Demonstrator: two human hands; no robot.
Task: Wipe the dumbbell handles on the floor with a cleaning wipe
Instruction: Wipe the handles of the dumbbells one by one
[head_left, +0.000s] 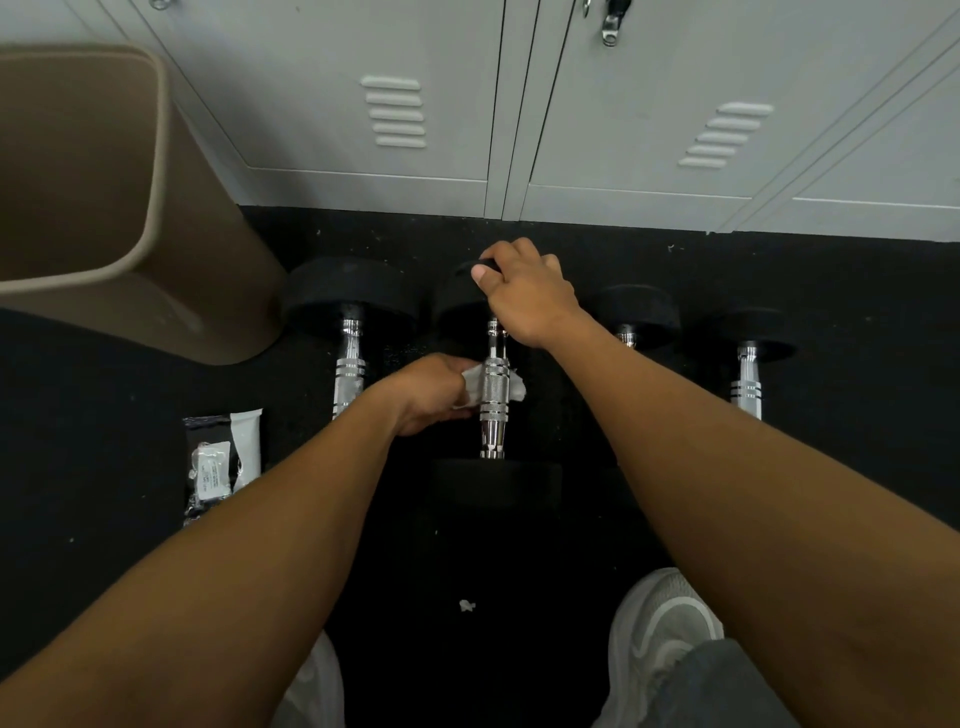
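Second dumbbell (493, 364) from the left under wipe-down on the black floor (779, 270).

Left hand (431, 395) pinches the white wipe (511, 387) wrapped under the chrome handle (493, 387). Right hand (524, 296) grips the far weight head (457, 301), fingers curled over its top edge.
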